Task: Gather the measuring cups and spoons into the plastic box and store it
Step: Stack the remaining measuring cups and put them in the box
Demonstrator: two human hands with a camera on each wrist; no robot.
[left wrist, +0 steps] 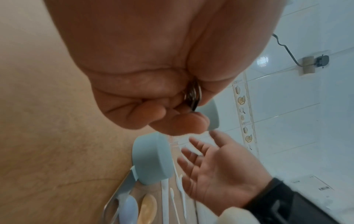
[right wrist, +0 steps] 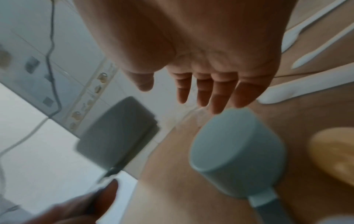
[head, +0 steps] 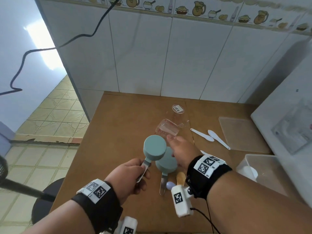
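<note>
Measuring cups: two teal ones with metal handles; one teal cup (head: pixel 154 148) is lifted off the table, the other teal cup (head: pixel 166 163) sits mouth-down on the table just right of and below the held one.
Left hand: the left hand (head: pixel 130 176) has fingers and thumb curled tight round the raised cup's metal handle, cup bottom facing up.
Right hand: the right hand (head: pixel 181 152) reaches forward, palm down, fingers straight and spread, holding nothing; its fingertips are just short of the clear cups.
Clear cups: two; a clear measuring cup (head: pixel 167 130) lies on its side just beyond the right fingertips, a second clear cup (head: pixel 178 109) stands inverted farther off.
Spoons: two white spoons (head: pixel 210 137) lie right of the right hand; a yellow spoon (head: pixel 181 177) and a lilac spoon (head: pixel 170 185) sit under that wrist.
Plastic box: the plastic box (head: pixel 263 169) is at the table's right side, right of the right forearm; its flat lid (head: pixel 239 134) lies beyond it.
Edges: the wooden table (head: pixel 118 129) ends just left of the left hand; a tiled wall (head: pixel 168 56) bounds its far side.
</note>
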